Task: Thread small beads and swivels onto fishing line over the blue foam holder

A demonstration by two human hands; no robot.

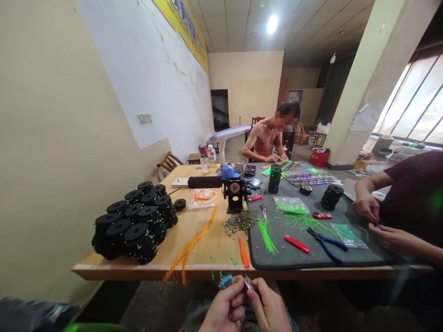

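Note:
My left hand (226, 304) is closed in a pinch just below the table's front edge. A small bundle of bright blue bits (226, 281) sticks out from its fingertips. My right hand (270, 306) is closed on a small shiny metal piece (248, 282), perhaps a nail clipper, whose exact kind is unclear. The fingertips of both hands nearly meet. On the table just beyond them lie an orange pointed tool (243, 252) and a few tiny green pieces (234, 262).
Black foam spools (134, 233) crowd the left. A winding device (235, 189) stands mid-table, with small metal parts (242, 221) before it and orange strands (194, 244) beside it. The grey mat (277, 259) bears blue pliers (327, 244), a red lighter (296, 244) and green strands (266, 235). Co-workers' hands (387, 235) work at right.

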